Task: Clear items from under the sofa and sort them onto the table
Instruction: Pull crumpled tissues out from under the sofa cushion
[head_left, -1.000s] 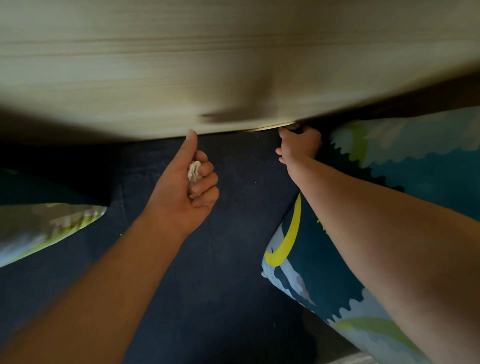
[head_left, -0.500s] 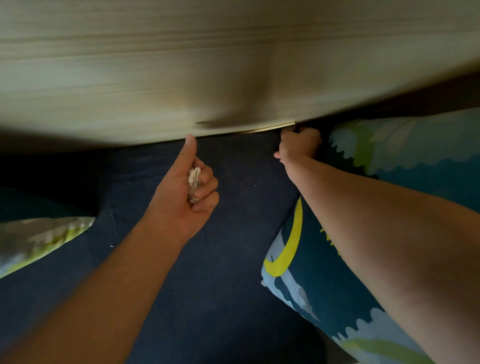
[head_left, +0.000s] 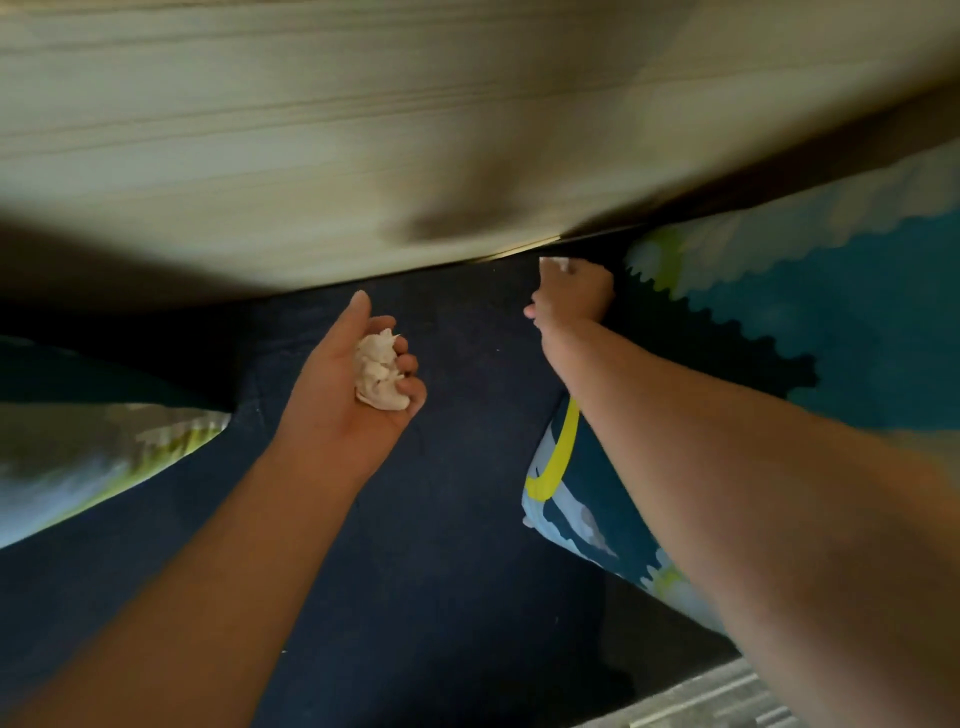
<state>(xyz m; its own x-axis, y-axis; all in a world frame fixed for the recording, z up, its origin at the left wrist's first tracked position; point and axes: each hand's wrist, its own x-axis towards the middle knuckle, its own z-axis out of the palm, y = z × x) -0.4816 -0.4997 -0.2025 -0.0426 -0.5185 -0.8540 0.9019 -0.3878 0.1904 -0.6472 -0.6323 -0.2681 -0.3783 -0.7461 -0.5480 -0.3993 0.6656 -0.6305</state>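
Two hands are in play over the dark blue seat (head_left: 457, 519), and each seems placed for a different job. The left hand (head_left: 358, 384) hovers near the middle of the scene, palm turned partly up, its fingers (head_left: 410, 387) curled around a crumpled white tissue wad (head_left: 378, 375) with the thumb standing free; holding the wad cupped like this probably keeps collected rubbish secure while leaving the other hand free to search. The right hand (head_left: 571, 299) is farther away and to the right, closed into a fist at the dark gap where the seat meets the pale wooden panel (head_left: 363, 130) behind it. A small white scrap (head_left: 558, 264) shows at the top of that fist, seemingly pinched there, though what it is cannot be told. The fist's position at the crevice suggests it is drawing something out of the gap. Patterned teal cushions lie at both sides, one (head_left: 779, 322) on the right under the right forearm and one (head_left: 93, 457) at the left edge, likely pushed aside to expose the seat. No table for sorting is in view, so the sorting step is judged not yet begun.
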